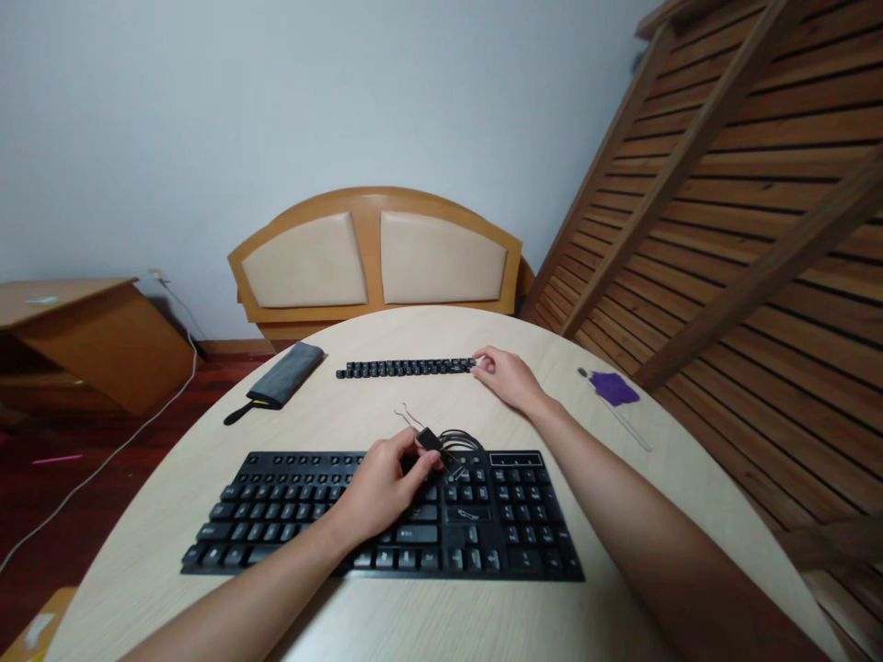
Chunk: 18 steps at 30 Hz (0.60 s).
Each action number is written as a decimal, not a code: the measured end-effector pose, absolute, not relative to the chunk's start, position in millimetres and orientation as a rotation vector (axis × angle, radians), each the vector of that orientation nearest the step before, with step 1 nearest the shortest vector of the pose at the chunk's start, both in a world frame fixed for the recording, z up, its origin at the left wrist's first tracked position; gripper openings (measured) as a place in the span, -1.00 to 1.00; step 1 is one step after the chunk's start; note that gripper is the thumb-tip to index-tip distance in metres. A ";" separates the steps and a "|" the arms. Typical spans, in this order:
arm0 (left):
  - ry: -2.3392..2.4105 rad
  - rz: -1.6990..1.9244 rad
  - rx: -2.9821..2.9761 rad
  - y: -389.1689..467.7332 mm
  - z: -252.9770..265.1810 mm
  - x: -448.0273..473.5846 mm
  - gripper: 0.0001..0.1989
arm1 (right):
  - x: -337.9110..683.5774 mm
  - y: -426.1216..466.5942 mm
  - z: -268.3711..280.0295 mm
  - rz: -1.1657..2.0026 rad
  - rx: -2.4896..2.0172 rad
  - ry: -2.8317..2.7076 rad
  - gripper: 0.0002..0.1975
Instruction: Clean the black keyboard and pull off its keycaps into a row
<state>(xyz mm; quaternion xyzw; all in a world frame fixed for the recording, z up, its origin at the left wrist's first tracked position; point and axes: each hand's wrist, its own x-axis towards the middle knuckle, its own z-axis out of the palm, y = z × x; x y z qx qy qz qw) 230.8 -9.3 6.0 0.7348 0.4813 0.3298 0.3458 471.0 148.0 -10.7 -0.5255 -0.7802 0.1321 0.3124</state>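
A black keyboard (290,529) lies across the front of the round table, its upper rows showing bare key sockets. Over its middle, my left hand (383,483) is closed around a keycap puller (429,439), a small black body with thin wires sticking out at both ends. Farther back, black keycaps (407,368) lie lined up in close rows. At the right end of these rows, my right hand (509,379) has its thumb and forefinger pinched on a keycap (472,365); the fingers partly hide it.
A grey pouch (290,372) lies at the table's left. On the right are a purple cloth piece (613,388) and a thin white stick (627,428). A coiled black cable (459,439) sits behind the keyboard. Beyond the table stands a padded headboard (376,248).
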 end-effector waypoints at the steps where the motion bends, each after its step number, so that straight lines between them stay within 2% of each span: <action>1: 1.251 0.854 1.913 -9.3 6.5 230.8 -0.78 | 471.9 144.2 -2.2 0.398 -1.405 -2.085 -0.80; 4: 1.262 0.844 1.932 -9.5 7.9 230.5 -0.79 | 472.9 127.3 28.0 0.621 -1.413 -2.278 -0.85; 8: 1.269 0.842 1.939 -8.8 9.0 228.7 -0.79 | 468.6 95.5 64.6 0.976 -1.320 -2.617 -0.79; 13: 1.286 0.808 1.940 -4.4 12.4 224.5 -0.79 | 455.8 68.1 74.1 1.059 -1.271 -2.811 -0.64; 18: 1.379 0.729 2.028 -4.9 20.6 222.7 -0.77 | 444.2 67.8 62.9 1.015 -1.214 -2.864 -0.69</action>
